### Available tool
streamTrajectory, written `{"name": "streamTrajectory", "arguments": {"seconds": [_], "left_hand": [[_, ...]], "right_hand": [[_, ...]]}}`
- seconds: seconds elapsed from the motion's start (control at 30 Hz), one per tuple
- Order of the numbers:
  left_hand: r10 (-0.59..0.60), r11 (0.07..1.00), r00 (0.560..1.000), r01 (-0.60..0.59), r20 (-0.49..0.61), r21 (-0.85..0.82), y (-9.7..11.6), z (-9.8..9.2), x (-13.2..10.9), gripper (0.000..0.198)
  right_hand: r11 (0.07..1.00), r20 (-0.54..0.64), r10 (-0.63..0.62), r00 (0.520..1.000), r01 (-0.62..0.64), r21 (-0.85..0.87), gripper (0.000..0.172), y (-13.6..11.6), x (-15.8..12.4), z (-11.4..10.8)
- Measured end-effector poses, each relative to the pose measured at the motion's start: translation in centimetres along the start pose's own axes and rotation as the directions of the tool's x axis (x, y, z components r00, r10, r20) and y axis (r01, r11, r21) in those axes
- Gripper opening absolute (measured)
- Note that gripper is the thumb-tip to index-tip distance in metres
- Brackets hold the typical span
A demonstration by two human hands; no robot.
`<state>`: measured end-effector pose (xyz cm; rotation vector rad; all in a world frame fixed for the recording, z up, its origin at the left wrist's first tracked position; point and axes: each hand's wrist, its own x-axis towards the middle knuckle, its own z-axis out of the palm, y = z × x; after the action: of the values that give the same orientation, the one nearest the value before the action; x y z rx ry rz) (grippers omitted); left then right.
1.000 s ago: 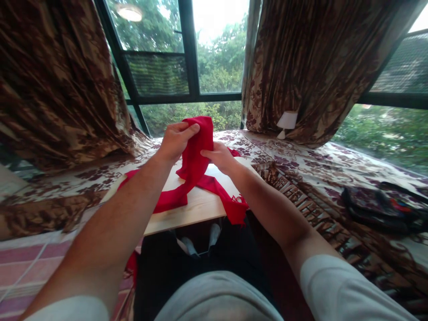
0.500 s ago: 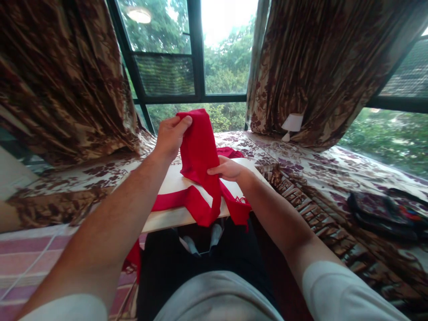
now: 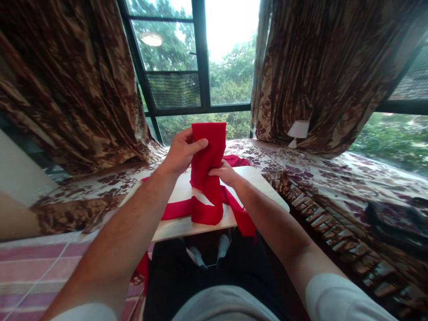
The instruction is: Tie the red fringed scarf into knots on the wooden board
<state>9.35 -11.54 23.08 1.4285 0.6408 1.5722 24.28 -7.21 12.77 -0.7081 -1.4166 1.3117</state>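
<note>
A long red scarf (image 3: 211, 147), folded flat into a band, is held up above a small pale table (image 3: 180, 229). My left hand (image 3: 183, 149) grips its left edge near the top, thumb in front and fingers behind. Lower down, my right hand (image 3: 224, 172) pinches the right edge, with part of its fingers hidden behind the cloth. From there the scarf drops to the tabletop, where one strip runs left under my forearm. Another strip hangs over the front edge by my right forearm, its end fringed.
More red cloth (image 3: 236, 160) lies at the table's far side. Behind it, a floral-covered ledge (image 3: 257, 154) carries a small white lamp (image 3: 298, 129) and, at right, a dark bag (image 3: 394, 227). A striped bed cover (image 3: 36, 272) is at left. Patterned curtains (image 3: 73, 89) flank the window.
The folded upper part of the scarf has gone from tilted to nearly upright, its top edge now level. My left hand has shifted lower on it. The view has moved slightly.
</note>
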Motion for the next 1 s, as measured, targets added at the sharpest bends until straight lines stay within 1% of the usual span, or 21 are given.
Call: {"name": "streamTrajectory", "arguments": {"seconds": [0.07,0.1,0.2,0.27,0.37,0.47,0.53,0.6,0.7,0.77,0.8,0.87,0.9,0.93,1.0], "left_hand": [[0.090,0.995,0.993,-0.087,-0.081,0.047,0.3,0.0,0.6,0.034],[0.133,0.990,0.986,-0.127,-0.099,0.059,0.4,-0.1,0.9,0.033],[0.225,0.974,0.971,-0.220,-0.087,0.057,1.3,-0.3,1.9,0.036],[0.265,0.964,0.961,-0.261,-0.075,0.059,2.3,-0.5,2.5,0.038],[0.327,0.944,0.941,-0.321,-0.090,0.072,4.1,-0.9,3.3,0.036],[0.391,0.919,0.915,-0.382,-0.102,0.095,6.3,-1.7,4.1,0.035],[0.437,0.897,0.895,-0.427,-0.091,0.118,7.8,-2.4,4.6,0.034],[0.486,0.869,0.871,-0.474,-0.067,0.141,9.2,-3.1,5.2,0.030],[0.535,0.834,0.843,-0.517,-0.057,0.192,10.6,-4.6,6.3,0.025],[0.542,0.828,0.835,-0.511,-0.098,0.230,10.8,-6.1,7.3,0.027],[0.532,0.836,0.838,-0.496,-0.122,0.235,10.6,-7.0,7.8,0.027],[0.478,0.876,0.846,-0.438,-0.236,0.202,9.7,-9.1,8.4,0.017],[0.431,0.901,0.849,-0.391,-0.305,0.187,9.0,-10.1,8.5,0.013],[0.371,0.928,0.845,-0.332,-0.384,0.168,8.4,-11.1,8.4,0.014],[0.281,0.959,0.836,-0.268,-0.471,0.097,7.0,-12.6,8.0,0.020]], "right_hand": [[0.996,0.026,0.050,0.998,-0.052,0.073,0.023,0.1,-0.3,0.8],[0.990,0.048,0.072,0.996,-0.077,0.117,0.027,0.1,-0.6,1.2],[0.970,0.162,0.113,0.980,-0.144,0.194,0.041,0.0,-1.6,2.5],[0.967,0.246,0.122,0.961,-0.172,0.189,0.042,-0.1,-2.2,3.2],[0.974,0.312,0.127,0.941,-0.178,0.141,0.039,0.2,-2.9,3.6],[0.981,0.308,0.162,0.938,-0.186,0.053,0.040,0.9,-3.2,3.3],[0.982,0.307,0.181,0.934,-0.190,0.000,0.042,1.5,-3.2,2.9],[0.982,0.316,0.191,0.929,-0.183,-0.054,0.043,2.0,-3.2,2.6],[0.972,0.335,0.223,0.916,-0.183,-0.147,0.040,2.3,-3.3,2.1],[0.964,0.361,0.261,0.895,-0.220,-0.152,0.040,2.2,-3.7,1.4],[0.961,0.383,0.277,0.881,-0.248,-0.124,0.040,1.9,-4.0,0.9],[0.953,0.428,0.282,0.858,-0.301,-0.025,0.041,1.2,-4.5,-0.5],[0.950,0.437,0.269,0.858,-0.311,0.027,0.039,0.7,-4.7,-1.4],[0.948,0.431,0.250,0.867,-0.309,0.071,0.036,0.2,-4.9,-2.2],[0.952,0.398,0.219,0.891,-0.285,0.114,0.029,-1.1,-5.3,-3.8]]}}
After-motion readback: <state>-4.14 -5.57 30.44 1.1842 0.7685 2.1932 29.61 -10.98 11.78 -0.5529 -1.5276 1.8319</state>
